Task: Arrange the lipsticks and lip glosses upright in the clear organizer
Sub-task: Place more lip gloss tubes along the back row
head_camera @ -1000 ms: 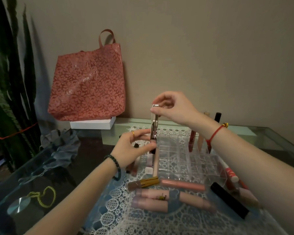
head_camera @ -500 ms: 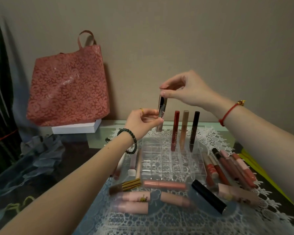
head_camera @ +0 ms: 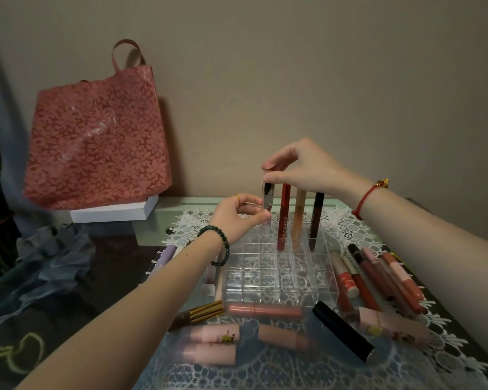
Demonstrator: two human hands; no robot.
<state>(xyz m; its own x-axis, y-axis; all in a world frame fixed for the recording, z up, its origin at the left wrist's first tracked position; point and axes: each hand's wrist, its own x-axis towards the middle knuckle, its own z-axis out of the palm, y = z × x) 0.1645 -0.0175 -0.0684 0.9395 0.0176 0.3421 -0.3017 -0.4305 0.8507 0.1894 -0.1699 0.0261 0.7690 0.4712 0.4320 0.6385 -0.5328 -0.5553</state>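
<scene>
A clear gridded organizer [head_camera: 279,274] sits on a lace mat. Its back row holds a red gloss [head_camera: 283,218], an amber gloss [head_camera: 298,218] and a dark brown gloss [head_camera: 316,218], all upright. Left of them a silver-capped gloss [head_camera: 267,205] stands upright with its lower end in the back row. My right hand [head_camera: 302,167] pinches its cap from above. My left hand [head_camera: 237,218] grips its lower body with the fingertips. Loose tubes lie in front [head_camera: 265,311] and to the right [head_camera: 378,277] of the organizer.
A black tube [head_camera: 343,330] and a gold-capped one [head_camera: 200,315] lie at the front. A red floral bag [head_camera: 96,136] rests on a white box [head_camera: 113,211] at the back left. Grey cloth [head_camera: 54,257] lies on the left. The wall is close behind.
Both hands carried the silver-capped gloss from the organizer's left side to the back row and lowered it beside the red gloss. The camera view shifted to the right.
</scene>
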